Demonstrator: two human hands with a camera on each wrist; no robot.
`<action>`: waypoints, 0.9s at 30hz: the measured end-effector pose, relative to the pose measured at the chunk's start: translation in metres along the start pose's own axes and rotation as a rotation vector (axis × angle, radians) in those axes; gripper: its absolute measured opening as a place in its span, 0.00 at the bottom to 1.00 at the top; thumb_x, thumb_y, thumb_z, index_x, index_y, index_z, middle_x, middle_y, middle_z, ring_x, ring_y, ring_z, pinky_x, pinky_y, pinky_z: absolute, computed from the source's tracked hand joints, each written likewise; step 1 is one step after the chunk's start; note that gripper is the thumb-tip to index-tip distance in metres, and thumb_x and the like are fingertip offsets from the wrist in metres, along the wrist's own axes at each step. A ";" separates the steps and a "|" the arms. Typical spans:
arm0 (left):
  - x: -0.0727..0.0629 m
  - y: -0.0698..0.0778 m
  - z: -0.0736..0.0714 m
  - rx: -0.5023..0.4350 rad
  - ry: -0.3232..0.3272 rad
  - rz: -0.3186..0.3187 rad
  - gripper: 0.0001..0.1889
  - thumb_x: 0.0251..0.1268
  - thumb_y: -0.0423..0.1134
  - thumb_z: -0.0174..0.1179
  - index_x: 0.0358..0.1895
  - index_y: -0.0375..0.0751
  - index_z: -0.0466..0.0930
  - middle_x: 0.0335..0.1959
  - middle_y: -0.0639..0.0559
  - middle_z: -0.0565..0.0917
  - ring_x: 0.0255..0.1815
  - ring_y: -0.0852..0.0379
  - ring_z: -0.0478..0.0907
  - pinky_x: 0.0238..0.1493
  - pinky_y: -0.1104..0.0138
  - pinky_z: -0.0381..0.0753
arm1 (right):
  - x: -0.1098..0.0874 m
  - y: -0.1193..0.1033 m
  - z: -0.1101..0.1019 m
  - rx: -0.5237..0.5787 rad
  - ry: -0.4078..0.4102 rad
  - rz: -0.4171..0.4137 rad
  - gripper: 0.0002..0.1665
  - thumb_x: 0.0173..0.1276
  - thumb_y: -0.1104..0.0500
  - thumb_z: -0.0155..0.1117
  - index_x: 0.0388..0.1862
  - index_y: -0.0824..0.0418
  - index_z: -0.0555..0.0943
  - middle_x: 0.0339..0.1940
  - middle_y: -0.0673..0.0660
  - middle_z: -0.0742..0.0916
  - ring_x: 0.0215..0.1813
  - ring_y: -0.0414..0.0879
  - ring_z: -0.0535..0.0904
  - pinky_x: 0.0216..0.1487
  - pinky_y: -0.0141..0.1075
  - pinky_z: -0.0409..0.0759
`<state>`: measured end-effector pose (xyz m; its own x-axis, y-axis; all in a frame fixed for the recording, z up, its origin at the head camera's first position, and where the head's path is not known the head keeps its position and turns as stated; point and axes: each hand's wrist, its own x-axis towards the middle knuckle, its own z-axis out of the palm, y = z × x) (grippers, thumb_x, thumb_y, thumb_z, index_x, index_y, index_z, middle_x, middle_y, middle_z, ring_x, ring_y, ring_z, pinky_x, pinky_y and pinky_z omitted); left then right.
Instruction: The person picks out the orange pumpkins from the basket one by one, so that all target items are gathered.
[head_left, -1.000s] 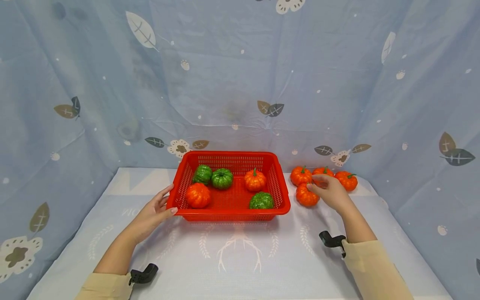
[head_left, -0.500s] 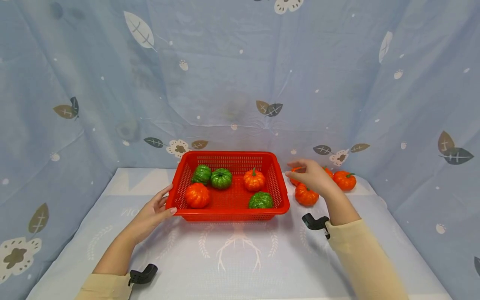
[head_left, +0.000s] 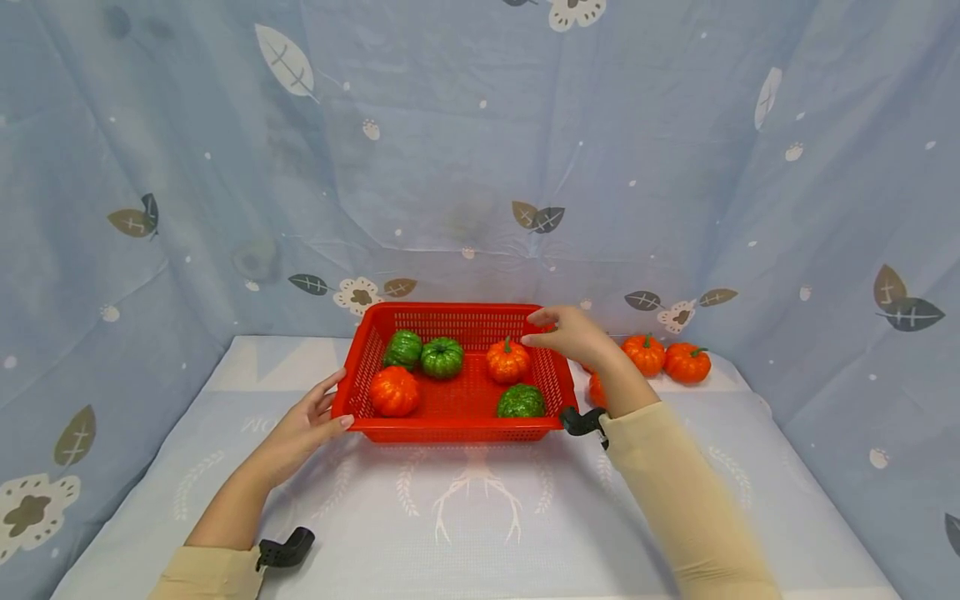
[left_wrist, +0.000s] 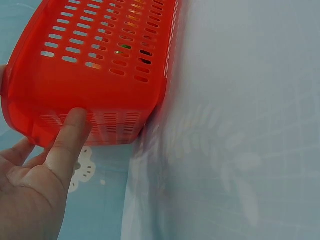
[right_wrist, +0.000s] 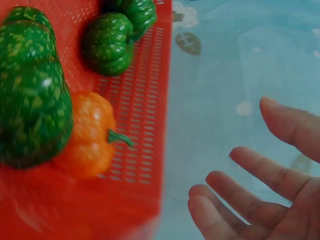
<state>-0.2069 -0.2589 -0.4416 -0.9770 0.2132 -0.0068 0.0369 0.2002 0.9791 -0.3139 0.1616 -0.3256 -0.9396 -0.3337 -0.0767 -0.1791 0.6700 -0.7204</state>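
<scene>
A red plastic basket (head_left: pixel 457 423) stands on the table with several small pumpkins in it. My left hand (head_left: pixel 303 433) holds its left near corner; in the left wrist view the fingers (left_wrist: pixel 72 135) lie against the outer wall. My right hand (head_left: pixel 573 337) hovers over the basket's right rim, fingers spread and nothing held, as the right wrist view shows. Nearest to it is an orange pumpkin (head_left: pixel 507 362) with a green stem. A speckled green pumpkin (head_left: pixel 521 402) lies in front of that. To the left sit two green pumpkins (head_left: pixel 442 358) and a red-orange pumpkin (head_left: pixel 394 392).
Right of the basket, several orange pumpkins (head_left: pixel 643 355) lie on the white tablecloth (head_left: pixel 480 517), some partly hidden by my right forearm. Behind the table hangs a blue patterned curtain (head_left: pixel 435 167). A black wrist device (head_left: pixel 288 548) sits at each cuff.
My right hand has moved left, from over the loose orange pumpkins to the basket's right rim, carrying nothing. The left hand and basket stay put.
</scene>
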 end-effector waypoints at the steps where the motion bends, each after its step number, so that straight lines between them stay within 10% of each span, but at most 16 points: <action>1: 0.000 0.000 0.000 0.000 -0.001 0.002 0.45 0.69 0.37 0.62 0.82 0.47 0.43 0.75 0.30 0.58 0.73 0.30 0.61 0.59 0.60 0.79 | 0.004 0.000 0.002 0.008 -0.013 0.001 0.31 0.68 0.49 0.69 0.67 0.58 0.76 0.66 0.62 0.79 0.67 0.59 0.72 0.68 0.55 0.69; 16: -0.001 0.001 -0.001 -0.018 -0.006 0.017 0.44 0.70 0.35 0.61 0.82 0.46 0.43 0.75 0.29 0.59 0.72 0.30 0.62 0.57 0.64 0.80 | 0.056 0.009 0.024 0.205 -0.140 0.151 0.34 0.70 0.60 0.67 0.72 0.67 0.69 0.71 0.67 0.73 0.66 0.61 0.73 0.70 0.52 0.69; 27: -0.001 0.001 -0.001 -0.009 -0.004 0.007 0.45 0.69 0.35 0.61 0.82 0.46 0.43 0.76 0.30 0.57 0.73 0.30 0.60 0.58 0.64 0.79 | 0.071 0.020 0.043 0.015 -0.166 0.132 0.37 0.67 0.58 0.70 0.72 0.65 0.70 0.72 0.65 0.71 0.70 0.59 0.68 0.66 0.48 0.73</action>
<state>-0.2059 -0.2595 -0.4400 -0.9758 0.2187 -0.0013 0.0412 0.1897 0.9810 -0.3715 0.1229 -0.3744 -0.8934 -0.3488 -0.2831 -0.0517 0.7057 -0.7066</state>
